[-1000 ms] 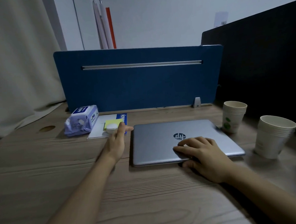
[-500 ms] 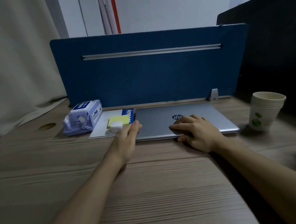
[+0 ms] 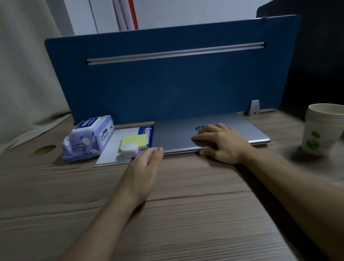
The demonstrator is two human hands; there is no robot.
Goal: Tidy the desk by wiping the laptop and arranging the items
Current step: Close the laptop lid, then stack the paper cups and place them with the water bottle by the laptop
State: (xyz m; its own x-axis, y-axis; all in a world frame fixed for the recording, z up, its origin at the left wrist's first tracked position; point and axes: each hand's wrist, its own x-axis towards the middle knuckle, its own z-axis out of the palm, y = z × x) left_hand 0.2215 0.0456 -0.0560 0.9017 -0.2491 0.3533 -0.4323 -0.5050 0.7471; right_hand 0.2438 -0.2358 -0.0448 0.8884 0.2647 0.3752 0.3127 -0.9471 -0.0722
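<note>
The closed silver laptop (image 3: 211, 132) is seen at frame centre on the wooden counter (image 3: 171, 210), its rear edge against the blue divider panel (image 3: 174, 80). The right hand (image 3: 225, 145) is laid flat on the lid, fingers spread, thumb at the front edge. The left hand (image 3: 143, 167) is set against the laptop's left front corner, fingers pressed together, nothing held. A wipes pack (image 3: 89, 137), notepad (image 3: 116, 149) and paper cups (image 3: 324, 130) are seen alongside.

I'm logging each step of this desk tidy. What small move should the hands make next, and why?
Probably lift both hands off: the laptop already sits closed against the blue divider, flush beside the notebook, with the right hand flat on its lid and the left hand at its corner.
</note>
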